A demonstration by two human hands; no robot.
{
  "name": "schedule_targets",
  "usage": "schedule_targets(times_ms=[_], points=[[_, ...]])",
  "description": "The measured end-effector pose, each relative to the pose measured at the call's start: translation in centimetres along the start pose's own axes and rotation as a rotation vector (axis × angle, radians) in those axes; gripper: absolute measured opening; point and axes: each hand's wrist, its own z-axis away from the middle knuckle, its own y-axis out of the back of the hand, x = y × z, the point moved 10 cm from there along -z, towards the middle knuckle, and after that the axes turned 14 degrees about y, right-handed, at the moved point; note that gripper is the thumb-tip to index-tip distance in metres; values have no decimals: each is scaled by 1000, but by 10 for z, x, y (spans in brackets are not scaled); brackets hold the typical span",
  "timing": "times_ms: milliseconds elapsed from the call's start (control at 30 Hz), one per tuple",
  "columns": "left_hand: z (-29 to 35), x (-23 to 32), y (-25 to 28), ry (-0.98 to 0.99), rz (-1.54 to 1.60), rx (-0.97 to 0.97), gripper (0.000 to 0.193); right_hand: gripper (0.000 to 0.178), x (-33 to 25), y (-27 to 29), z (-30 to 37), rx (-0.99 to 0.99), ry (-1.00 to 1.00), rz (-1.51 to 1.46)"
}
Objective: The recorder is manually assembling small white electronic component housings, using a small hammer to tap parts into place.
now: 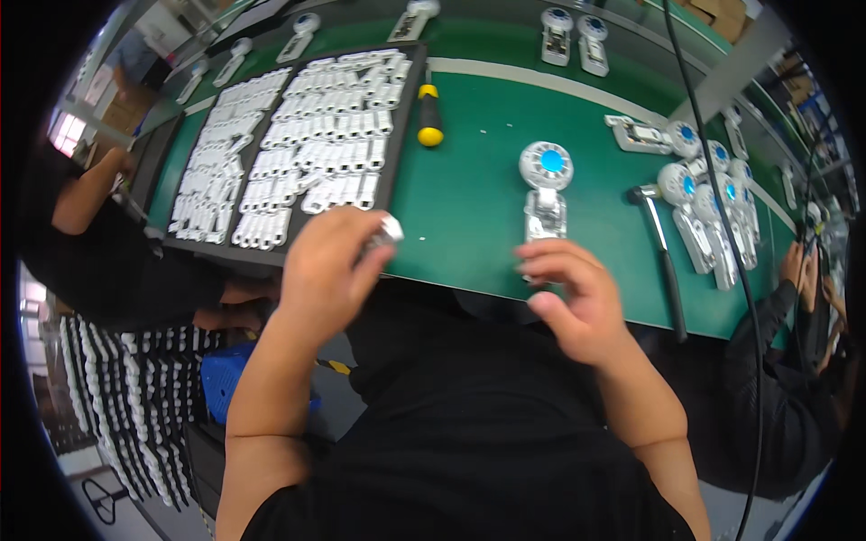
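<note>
- Leftward: left hand (327,263), pinching white part (391,228), near tray (406,117).
- Rightward: right hand (582,302), loosely curled, thumb apart, at device's (546,200) near end; contact unclear.

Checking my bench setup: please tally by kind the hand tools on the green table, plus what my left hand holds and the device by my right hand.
Screwdriver: 1
Hammer: 1
Small white part in left hand: 1
White blue-centred device by right hand: 1
Total: 4

Head-worn fisheye, close above, facing down onto green bench (460,207).
</note>
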Motion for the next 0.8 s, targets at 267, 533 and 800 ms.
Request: schedule_targets(times_ms=[267,533,800], points=[[-12,94,-66,-454,359,43,37,30,26,-16,5,350,-169,-775],[-29,94,-102,-259,328,-1,69,38,30,39,32,465,-94,-635],[-36,73,-152,-7,117,-244,84,47,57,94,58,623,-138,-244]])
